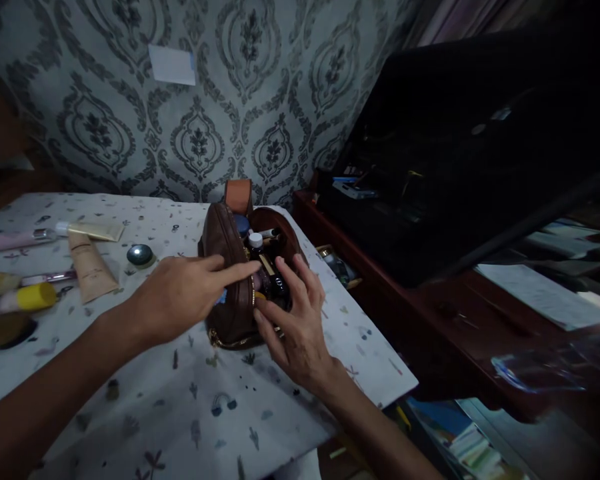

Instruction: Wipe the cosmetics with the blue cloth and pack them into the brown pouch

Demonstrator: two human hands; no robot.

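A brown zippered pouch [226, 263] stands on the cloth-covered table with its top unzipped. Inside are a dark bottle with a white cap [255, 241], another dark bottle [277, 285] and a blue round item [241, 225]. My left hand [183, 293] grips the pouch's left wall, its index finger stretched over the rim toward the contents. At the front right of the opening, my right hand [297, 327] has its fingers spread, with the fingertips at the rim and beside the dark bottles. Nothing shows in its grasp. The pouch's lower contents are hidden.
Left on the table lie a beige tube [91, 268], a cream tube [100, 231], a yellow-capped bottle [33, 297], a dark oval compact [6, 329] and a shiny round jar [140, 254]. A large black open case [460, 147] rises at right above a dark red wooden surface [430, 320].
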